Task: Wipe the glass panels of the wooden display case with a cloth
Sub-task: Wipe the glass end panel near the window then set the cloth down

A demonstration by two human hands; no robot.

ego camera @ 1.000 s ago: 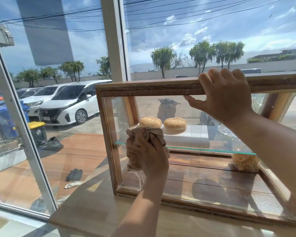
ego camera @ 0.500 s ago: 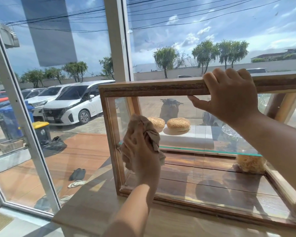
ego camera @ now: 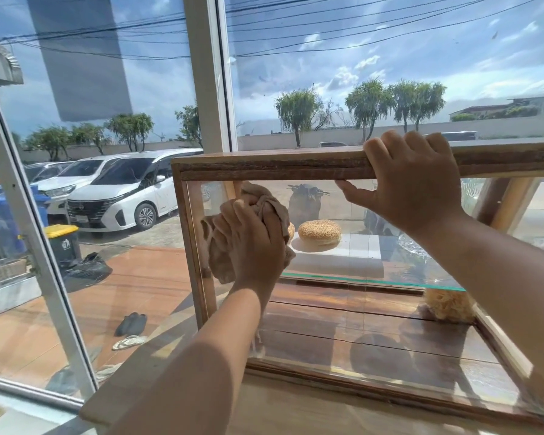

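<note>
Fingers (ego camera: 233,221) of the left hand (ego camera: 252,243) stay bunched tight around the tan cloth (ego camera: 266,204), and it's climbed up the front glass panel (ego camera: 343,309) from mid-height a second ago to just under the top rail. Right hand (ego camera: 415,180) still clamps the wooden display case (ego camera: 264,166) at its top edge, fingers curled over, thumb underneath; the sesame bun (ego camera: 319,231) sits inside.

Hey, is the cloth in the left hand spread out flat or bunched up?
Bunched up. The cloth is crumpled into a wad under the left hand, folds bulging out above and below the fingers, pressed against the case's glass.
</note>
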